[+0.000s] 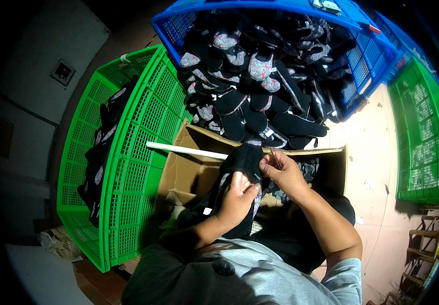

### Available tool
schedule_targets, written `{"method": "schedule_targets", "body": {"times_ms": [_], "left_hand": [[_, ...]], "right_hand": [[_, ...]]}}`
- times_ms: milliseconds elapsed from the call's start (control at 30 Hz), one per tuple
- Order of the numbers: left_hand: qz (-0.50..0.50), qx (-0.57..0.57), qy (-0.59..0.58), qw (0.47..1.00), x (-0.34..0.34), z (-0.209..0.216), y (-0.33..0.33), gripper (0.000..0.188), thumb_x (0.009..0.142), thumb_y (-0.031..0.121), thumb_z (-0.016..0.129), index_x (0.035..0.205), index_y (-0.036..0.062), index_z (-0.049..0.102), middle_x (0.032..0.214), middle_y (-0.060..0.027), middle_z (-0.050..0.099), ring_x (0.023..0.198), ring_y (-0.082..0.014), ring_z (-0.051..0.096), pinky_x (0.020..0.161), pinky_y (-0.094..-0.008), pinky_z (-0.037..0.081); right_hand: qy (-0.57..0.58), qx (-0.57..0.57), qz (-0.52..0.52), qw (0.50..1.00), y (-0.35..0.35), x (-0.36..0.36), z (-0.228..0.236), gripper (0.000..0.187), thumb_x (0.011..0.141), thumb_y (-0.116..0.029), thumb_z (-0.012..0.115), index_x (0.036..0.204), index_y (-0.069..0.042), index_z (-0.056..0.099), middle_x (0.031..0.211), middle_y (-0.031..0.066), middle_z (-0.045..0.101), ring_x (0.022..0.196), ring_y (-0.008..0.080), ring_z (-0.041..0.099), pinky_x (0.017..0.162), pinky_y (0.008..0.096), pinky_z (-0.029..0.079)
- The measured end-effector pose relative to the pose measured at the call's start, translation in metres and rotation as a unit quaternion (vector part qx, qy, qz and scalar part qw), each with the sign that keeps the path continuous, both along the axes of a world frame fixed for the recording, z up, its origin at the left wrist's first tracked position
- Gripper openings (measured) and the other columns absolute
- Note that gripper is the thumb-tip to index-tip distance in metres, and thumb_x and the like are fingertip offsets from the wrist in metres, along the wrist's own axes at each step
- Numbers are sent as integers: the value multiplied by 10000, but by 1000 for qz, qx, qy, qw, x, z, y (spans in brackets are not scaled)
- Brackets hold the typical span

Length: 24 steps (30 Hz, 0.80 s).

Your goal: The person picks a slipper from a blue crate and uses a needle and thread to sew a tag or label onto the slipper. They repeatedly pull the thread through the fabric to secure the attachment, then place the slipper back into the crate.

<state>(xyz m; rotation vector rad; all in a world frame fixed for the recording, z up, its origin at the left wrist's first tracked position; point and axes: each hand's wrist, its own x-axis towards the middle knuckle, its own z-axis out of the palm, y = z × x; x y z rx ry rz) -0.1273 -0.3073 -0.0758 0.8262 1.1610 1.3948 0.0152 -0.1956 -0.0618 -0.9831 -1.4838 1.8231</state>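
A black fabric slipper with a patterned part is held over the cardboard box by my left hand, whose fingers grip its near edge. My right hand is closed in a pinch at the slipper's right edge. Something thin and dark shows between its fingertips, too small to name. A white tube lies across the cardboard box, its right end hidden behind the slipper. Dark scraps are in the box beyond my right hand.
A blue crate stands ahead, with a heap of black slippers with floral patterns at it. On the left is a green crate with more dark slippers. Another green crate and a wooden rack stand at right.
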Motion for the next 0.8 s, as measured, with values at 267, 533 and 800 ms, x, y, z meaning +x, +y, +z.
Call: {"method": "schedule_targets", "body": {"times_ms": [267,533,800], "left_hand": [[19,105,407,907,-35,49,-20,292,900,-68,654,1190,-37,639,1118,-162,688,1021,-236,675,873,-321,537],[128,102,482,861,-64,41,7,239,800,-43,737,1018,-12,642,989,-124,643,904,-257,660,820,-352,520],[110,95,482,864,-76,21,5,216,811,-73,718,995,-25,618,953,-105,614,747,-170,623,682,-285,508]], "right_hand": [[-13,3,7,1000,0,2,1,116,952,-89,701,1008,-22,626,903,-10,629,826,65,563,766,233,474],[2,-12,28,1000,-2,-1,2,145,948,-98,714,1019,-22,613,905,-14,618,828,63,562,762,231,482],[-18,39,79,996,-6,0,15,256,897,-39,760,1080,-33,582,967,-12,603,878,66,564,814,233,494]]}}
